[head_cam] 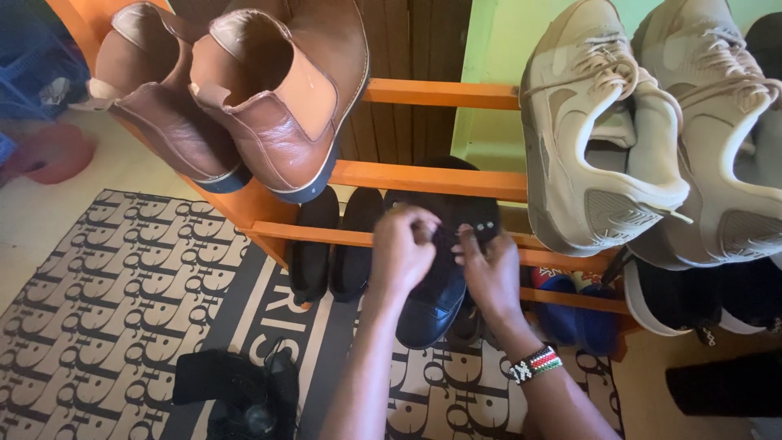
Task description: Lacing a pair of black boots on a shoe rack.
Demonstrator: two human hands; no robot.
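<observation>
A: Orange wooden rack (423, 178) against a green wall, patterned mat (106, 301) below on the floor.

B: And at the grip?

A: Both hands on one black shoe (436, 297), on the middle bar. Left hand (401, 253) pinched at the lace area, right hand (491, 273) pinched just beside, with a beaded wristband (535, 363). Fingers narrow, closed on the laces or the upper; cannot tell exactly which.

B: Why held so?

A: Probably to work at the laces. Toe pointing down toward the mat, heel up against the bar, so the top faces the hands.

B: Left of the grip?

A: Two black flat shoes (334, 244), standing toe-down on the same bar, close together to save place.

B: Above?

A: Up-left, two brown boots (244, 98), leaning on the top bars, soles outward. Up-right, two beige sneakers (652, 130), hanging the same way.

B: Right and below?

A: Right, a black-and-white shoe (692, 297) under the sneakers, one clearly seen. Something red and blue (566, 305) just behind the right hand; kind not clear. Below-left, on the mat, one dark bundle (240, 395), maybe cloth or a bag.
</observation>
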